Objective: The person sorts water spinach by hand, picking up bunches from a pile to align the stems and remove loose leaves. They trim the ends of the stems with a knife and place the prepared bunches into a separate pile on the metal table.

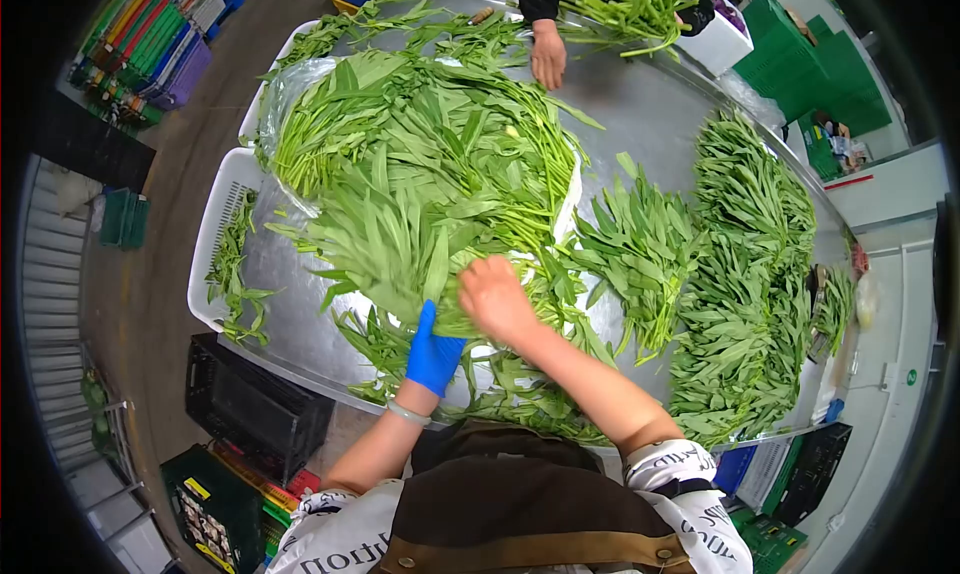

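Observation:
My left hand (436, 359), in a blue glove, is wrapped round a bunch of water spinach (390, 259) near its lower end; the leaves fan out up and to the left. Bare and with its fingers curled, my right hand (496, 299) is closed on greens at the right side of that bunch. Its fingertips are partly hidden. Beyond both hands lies a large heap of water spinach (430, 124) on pale plastic. A smaller bunch (645, 254) rests to the right of my right hand, and loose stems (520, 389) lie close to my apron.
Rows of bunches (745, 294) cover the right of the metal table (640, 109). A white basket (205, 264) with scraps stands at the left edge. Across the table, another person's hand (547, 56) touches the surface near a held bunch (630, 9). A black crate (250, 399) stands below left.

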